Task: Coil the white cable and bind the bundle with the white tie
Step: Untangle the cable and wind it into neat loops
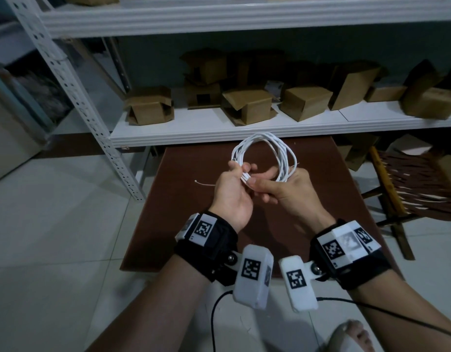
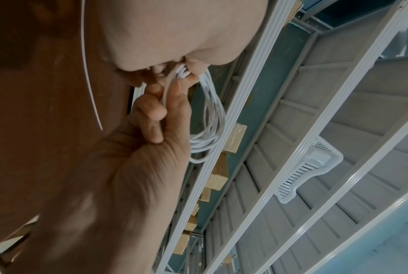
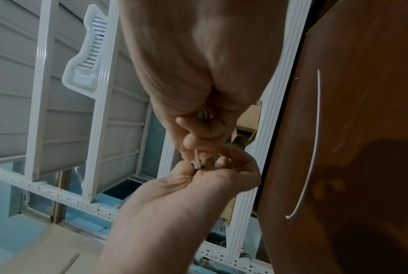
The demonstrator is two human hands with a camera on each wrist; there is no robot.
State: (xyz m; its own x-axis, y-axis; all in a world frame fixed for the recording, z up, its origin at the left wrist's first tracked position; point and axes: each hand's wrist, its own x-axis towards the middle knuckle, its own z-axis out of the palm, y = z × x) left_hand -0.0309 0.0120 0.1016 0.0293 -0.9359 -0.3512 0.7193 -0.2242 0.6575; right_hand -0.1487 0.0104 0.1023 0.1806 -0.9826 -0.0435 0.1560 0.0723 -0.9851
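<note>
The white cable is wound into a loop of several turns and held upright above the brown table. My left hand grips the loop's lower left part, where the strands bunch together. My right hand pinches the same bunch from the right, and the loop's right side passes behind its fingers. In the left wrist view the coil hangs past my curled left fingers. The white tie lies loose on the table just left of my left hand, and shows as a thin strip.
A white metal shelf rack stands right behind the table and carries several cardboard boxes. A wooden folding chair sits to the right. A white plastic basket rests on a higher shelf. Pale floor tiles surround the table.
</note>
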